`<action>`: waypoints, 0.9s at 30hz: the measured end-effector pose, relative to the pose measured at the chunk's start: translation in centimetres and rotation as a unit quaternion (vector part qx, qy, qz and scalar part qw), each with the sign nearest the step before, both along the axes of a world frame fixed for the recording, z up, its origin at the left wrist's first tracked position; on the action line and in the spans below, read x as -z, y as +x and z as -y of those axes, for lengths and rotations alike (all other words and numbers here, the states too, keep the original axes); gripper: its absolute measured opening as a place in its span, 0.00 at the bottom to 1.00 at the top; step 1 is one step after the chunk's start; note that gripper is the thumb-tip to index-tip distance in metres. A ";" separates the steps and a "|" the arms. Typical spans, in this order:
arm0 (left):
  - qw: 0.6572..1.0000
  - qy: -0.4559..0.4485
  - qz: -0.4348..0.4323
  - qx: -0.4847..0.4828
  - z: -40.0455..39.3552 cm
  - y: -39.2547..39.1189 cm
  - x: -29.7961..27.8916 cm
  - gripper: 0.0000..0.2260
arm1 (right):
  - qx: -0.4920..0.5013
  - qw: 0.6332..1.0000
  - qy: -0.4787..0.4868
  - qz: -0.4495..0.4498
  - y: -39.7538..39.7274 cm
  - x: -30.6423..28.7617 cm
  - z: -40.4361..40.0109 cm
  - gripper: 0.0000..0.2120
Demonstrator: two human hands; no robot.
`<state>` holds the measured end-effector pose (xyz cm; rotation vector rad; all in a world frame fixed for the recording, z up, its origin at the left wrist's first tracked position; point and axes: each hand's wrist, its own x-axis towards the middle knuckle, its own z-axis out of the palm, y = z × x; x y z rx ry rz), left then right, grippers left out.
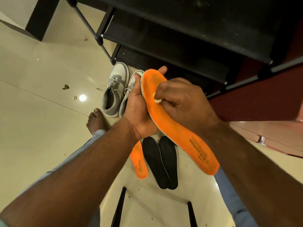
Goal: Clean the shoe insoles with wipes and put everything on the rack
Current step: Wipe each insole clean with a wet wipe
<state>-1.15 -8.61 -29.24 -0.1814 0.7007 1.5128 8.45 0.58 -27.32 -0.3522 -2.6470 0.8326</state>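
Cream tiled floor (41, 66) before a black rack (180, 35); grey shoes (114, 89), a second orange insole (139, 163) and two black insoles (160, 163) lie on it. Left hand (139, 108) grips an orange insole (172, 122) from behind; right hand (183, 99) pinches a wipe (156, 98) against it.

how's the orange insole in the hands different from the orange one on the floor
The held orange insole is off the floor, gripped by the left hand while the right hand presses a wipe on it. The floor orange insole lies untouched beside black insoles, partly hidden. Both are orange with printed heels.
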 end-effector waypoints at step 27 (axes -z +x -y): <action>0.986 -0.111 -0.041 0.114 0.0 1.1 0.1 0.26 | 0.106 0.993 0.005 -0.042 0.7 0.6 -2.3 0.08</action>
